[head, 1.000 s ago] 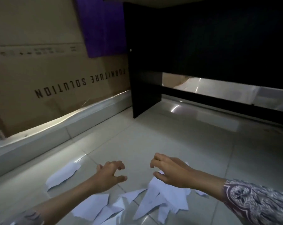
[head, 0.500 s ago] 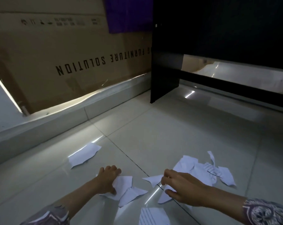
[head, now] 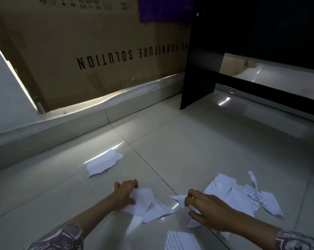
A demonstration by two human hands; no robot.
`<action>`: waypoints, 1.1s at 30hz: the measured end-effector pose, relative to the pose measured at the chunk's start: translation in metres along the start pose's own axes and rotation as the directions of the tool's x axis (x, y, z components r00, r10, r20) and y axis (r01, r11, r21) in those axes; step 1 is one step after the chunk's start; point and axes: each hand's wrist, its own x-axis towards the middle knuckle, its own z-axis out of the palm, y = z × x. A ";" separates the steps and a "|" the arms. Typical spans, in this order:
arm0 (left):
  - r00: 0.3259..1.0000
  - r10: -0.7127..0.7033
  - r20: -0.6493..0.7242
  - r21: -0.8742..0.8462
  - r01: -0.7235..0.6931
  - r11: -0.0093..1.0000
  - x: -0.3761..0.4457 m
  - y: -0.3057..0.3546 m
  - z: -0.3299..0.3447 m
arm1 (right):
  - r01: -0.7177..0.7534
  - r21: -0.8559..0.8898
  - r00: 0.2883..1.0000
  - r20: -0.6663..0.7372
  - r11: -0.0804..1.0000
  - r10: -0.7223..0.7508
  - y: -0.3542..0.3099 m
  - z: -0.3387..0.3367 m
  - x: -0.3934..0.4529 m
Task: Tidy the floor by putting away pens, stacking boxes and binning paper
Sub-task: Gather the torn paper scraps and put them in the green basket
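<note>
both hands have dropped from hovering to the floor (head: 197, 141) and now gather torn paper. cardboard box (head: 98, 51) leans along the far wall edge; dark desk (head: 261, 33) at far right. left hand (head: 124, 195) grips a crumpled scrap (head: 143, 199); right hand (head: 208, 212) pinches a small piece (head: 178, 197). stray piece (head: 103, 164) lies apart, nearer the wall. advice: sweep scraps together before lifting, so none slip.

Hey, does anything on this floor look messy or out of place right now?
Yes. Torn white paper scraps litter the tiled floor, one piece lying apart near the skirting. The left hand and right hand each grip scraps.
</note>
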 end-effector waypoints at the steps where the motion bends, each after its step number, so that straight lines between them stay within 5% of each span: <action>1: 1.000 0.011 0.008 -0.057 -0.010 0.998 -0.003 -0.003 -0.004 | 0.004 0.010 1.000 -0.002 1.000 -0.004 -0.001 0.001 0.006; 5: 0.988 0.137 -0.065 -0.444 -0.152 0.883 -0.009 -0.025 -0.028 | 0.011 0.090 1.000 -0.029 0.996 -0.009 -0.006 0.007 0.027; 10: 0.994 0.006 -0.113 -0.629 -0.076 0.774 -0.017 -0.051 -0.068 | 0.007 0.175 0.999 -0.044 0.984 0.000 -0.018 0.019 0.054; 22: 0.823 -0.498 -0.273 -0.541 0.297 0.787 0.020 -0.143 -0.076 | 0.068 0.106 0.997 -0.029 0.992 -0.065 -0.038 0.040 0.108; 28: 0.827 -0.531 -0.186 -0.461 0.404 0.790 0.033 -0.151 -0.052 | 0.091 0.144 0.992 0.070 0.985 -0.101 -0.037 0.040 0.119; 33: 0.868 -0.444 -0.223 -0.469 0.304 0.829 0.039 -0.150 -0.051 | 0.085 0.182 0.984 0.140 0.980 -0.111 -0.030 0.040 0.120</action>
